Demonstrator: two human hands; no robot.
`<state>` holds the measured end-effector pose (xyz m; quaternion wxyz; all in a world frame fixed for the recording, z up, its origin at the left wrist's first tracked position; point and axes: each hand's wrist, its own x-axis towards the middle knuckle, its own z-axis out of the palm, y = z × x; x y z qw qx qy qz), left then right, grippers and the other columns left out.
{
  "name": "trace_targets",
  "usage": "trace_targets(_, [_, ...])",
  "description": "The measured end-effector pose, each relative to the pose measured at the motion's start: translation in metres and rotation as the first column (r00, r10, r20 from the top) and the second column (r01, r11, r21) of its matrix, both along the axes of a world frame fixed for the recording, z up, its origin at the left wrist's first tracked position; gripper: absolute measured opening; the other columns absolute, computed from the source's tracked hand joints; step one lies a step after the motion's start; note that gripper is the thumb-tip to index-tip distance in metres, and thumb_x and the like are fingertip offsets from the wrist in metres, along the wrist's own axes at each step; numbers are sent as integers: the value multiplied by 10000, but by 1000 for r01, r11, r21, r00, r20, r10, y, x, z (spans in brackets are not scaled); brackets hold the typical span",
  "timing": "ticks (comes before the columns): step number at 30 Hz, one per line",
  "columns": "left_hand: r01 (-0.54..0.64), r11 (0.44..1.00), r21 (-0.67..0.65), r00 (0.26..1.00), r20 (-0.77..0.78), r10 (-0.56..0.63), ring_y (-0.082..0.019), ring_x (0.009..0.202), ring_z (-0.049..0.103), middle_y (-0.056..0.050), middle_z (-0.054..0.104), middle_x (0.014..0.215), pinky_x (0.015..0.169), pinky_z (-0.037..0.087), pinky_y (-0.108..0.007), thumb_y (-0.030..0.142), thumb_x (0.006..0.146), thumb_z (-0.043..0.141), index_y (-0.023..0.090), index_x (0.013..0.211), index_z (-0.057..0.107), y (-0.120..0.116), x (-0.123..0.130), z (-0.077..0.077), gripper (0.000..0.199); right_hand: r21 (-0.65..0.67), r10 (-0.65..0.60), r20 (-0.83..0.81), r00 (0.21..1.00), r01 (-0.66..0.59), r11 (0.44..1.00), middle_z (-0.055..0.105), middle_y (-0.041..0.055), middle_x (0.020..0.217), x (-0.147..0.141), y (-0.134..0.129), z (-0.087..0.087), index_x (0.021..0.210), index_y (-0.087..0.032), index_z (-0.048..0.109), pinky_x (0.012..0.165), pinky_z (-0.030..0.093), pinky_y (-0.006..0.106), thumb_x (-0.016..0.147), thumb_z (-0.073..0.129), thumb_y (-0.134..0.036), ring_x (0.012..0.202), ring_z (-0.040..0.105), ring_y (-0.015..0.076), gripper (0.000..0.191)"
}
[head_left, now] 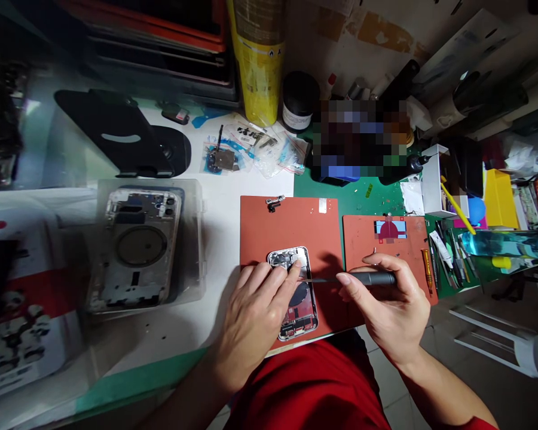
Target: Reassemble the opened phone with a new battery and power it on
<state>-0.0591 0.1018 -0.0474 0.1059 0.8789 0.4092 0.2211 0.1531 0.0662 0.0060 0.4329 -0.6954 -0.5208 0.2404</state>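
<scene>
An opened phone frame [305,310] with its inner parts showing lies on a red mat [287,224]. My left hand [255,307] rests over the phone's upper left part, its fingertips pressed down on the phone and the fingers close together. A dark-handled screwdriver [372,278] is held in my right hand [392,301], between thumb and fingers. Its thin shaft points left and reaches the phone beside my left index fingertip; the very tip is hard to make out. Small metal parts [274,203] sit near the mat's top edge.
A second phone housing [146,239] lies in a clear plastic case at the left. A smaller red mat [363,239], tweezers and pens [452,254] are at the right. Small plastic bags [269,149], a yellow can [262,77] and a black jar [299,98] stand behind.
</scene>
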Motion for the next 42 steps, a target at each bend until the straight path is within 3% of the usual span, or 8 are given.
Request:
trace_targets(16, [0, 1000, 2, 1000, 0, 0, -258, 836, 509, -52, 664, 882, 770, 390, -420, 103, 1002, 689, 84, 1394, 670, 0, 0, 0, 393, -15, -9, 17, 1000, 9, 1000, 805, -35, 796, 0, 0, 2, 1144, -269, 684, 555, 677, 271, 860, 912, -308, 556, 746, 157, 365])
trace_targets(28, [5, 1000, -12, 1000, -25, -5, -258, 843, 528, -50, 666, 894, 770, 395, -420, 97, 1000, 689, 91, 1429, 652, 0, 0, 1, 431, -32, -4, -108, 994, 1, 999, 805, -46, 800, 0, 3, 1, 1123, -289, 678, 552, 676, 274, 860, 908, -260, 565, 762, 166, 351])
trace_targets(32, [-5, 1000, -9, 1000, -18, 5, -253, 832, 546, -46, 663, 868, 760, 394, -417, 176, 1033, 675, 91, 1409, 670, 0, 1, 2, 385, -45, -22, -129, 991, 16, 999, 803, -42, 766, 2, 4, 1, 1120, -276, 672, 553, 685, 282, 859, 910, -276, 546, 766, 178, 353])
trace_targets(42, [-6, 1000, 0, 1000, -21, 6, -255, 838, 539, -52, 675, 879, 768, 399, -418, 133, 1013, 693, 78, 1407, 666, 0, 1, 4, 399, -2, -21, -70, 997, 21, 1000, 810, -27, 753, 6, 3, 0, 1127, -257, 663, 432, 630, 250, 877, 890, -265, 511, 769, 199, 337])
